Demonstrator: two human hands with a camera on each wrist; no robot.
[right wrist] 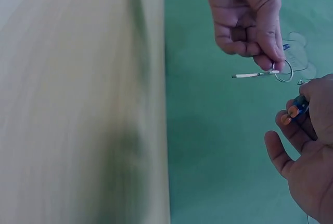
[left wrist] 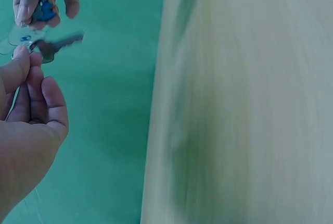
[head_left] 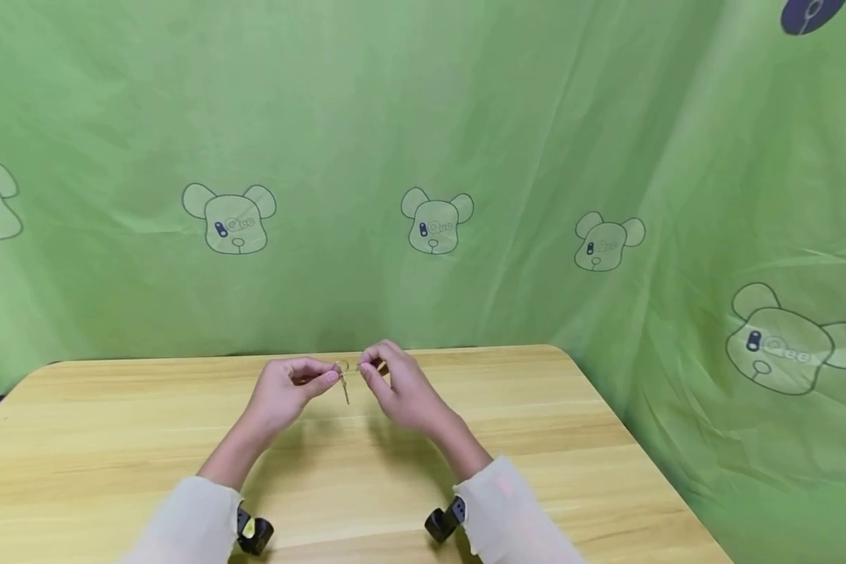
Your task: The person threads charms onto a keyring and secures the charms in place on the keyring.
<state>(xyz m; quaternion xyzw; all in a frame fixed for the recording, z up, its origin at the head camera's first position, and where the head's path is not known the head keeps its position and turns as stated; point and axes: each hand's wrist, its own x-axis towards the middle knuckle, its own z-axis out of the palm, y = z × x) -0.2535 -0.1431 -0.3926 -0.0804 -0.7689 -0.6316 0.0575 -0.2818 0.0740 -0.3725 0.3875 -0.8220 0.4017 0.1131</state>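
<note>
Head view: A person's left hand (head_left: 287,389) and right hand (head_left: 403,389) met nearly fingertip to fingertip above the far part of a wooden table (head_left: 578,478), a narrow gap between them. The left thumb and fingers pinched a metal ring (right wrist: 284,81), from which a key (head_left: 345,389) hung with its tip slanting down toward the table, clear of the surface. In the left wrist view the key was blurred.

The right hand held a small blue-and-orange charm (right wrist: 297,108) between thumb and fingers, just beside the ring, as the right wrist view showed; another finger of that hand reached away from the grip. A tiny metal piece (right wrist: 300,83) showed by the right thumb, near the ring, though whether the two were linked could not be told.

Pale sleeves (head_left: 190,517) covered the forearms, with a black device (head_left: 256,537) at each cuff. Soft shadows fell on the wood beneath the hands. Behind the table rose a green cloth (head_left: 352,117) printed with outlined bear heads (head_left: 437,215).
</note>
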